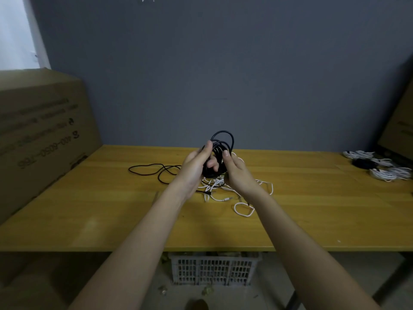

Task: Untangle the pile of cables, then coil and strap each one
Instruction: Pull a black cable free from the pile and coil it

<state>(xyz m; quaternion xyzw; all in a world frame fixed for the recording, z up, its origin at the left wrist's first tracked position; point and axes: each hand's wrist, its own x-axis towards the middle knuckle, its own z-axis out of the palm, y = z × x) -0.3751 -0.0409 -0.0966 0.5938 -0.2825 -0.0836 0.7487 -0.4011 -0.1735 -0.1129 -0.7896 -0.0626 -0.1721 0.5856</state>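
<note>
- Step in hand, as I judge it: coiling the black cable (220,142) into loops, above the white cable tangle (225,189) on the surface (89,209).
- The left hand (196,166) grips the coil from its left side; the right hand (234,173) holds its right side, thumb on the loops.
- The black tail (154,170) trails left of the tangle on the surface.
- Next, likely: draw that tail into the coil, then strap it.
- Finished bundles (380,166) lie far right of the tangle.
</note>
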